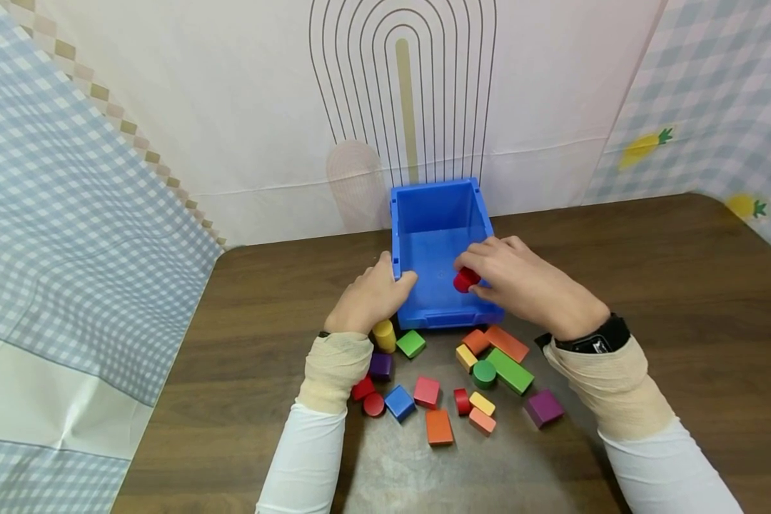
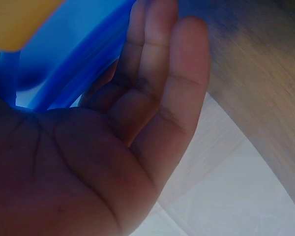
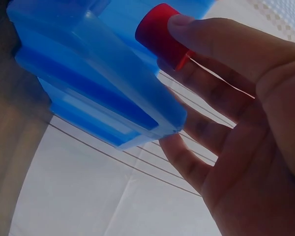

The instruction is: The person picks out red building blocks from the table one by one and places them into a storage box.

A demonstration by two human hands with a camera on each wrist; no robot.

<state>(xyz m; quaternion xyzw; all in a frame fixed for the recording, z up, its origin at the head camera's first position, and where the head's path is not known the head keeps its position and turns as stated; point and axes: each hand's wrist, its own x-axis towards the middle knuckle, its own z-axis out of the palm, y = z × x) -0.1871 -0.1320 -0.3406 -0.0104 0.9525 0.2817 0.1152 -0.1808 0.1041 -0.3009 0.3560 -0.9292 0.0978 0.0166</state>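
Observation:
A blue plastic bin [image 1: 450, 320] stands against the back wall with its open top facing up. My left hand [image 1: 370, 293] holds the bin's left wall, thumb over the rim and fingers along the outside. In the left wrist view, the blue wall runs between thumb and fingers. Over the bin's right side, my right hand [image 1: 520, 280] pinches a red cylinder block [image 3: 160, 37] between thumb and fingers. The right wrist view shows its other fingers beside the bin's rim. No blocks show on the visible part of the bin's floor.
Several coloured blocks lie on the brown table [image 1: 257, 371] in front of the bin, among them a yellow cylinder [image 1: 384, 335], a long green block [image 1: 510, 371], a blue cube [image 1: 400, 403] and a purple block [image 1: 544, 408]. Patterned cloth [image 1: 244, 93] hangs behind.

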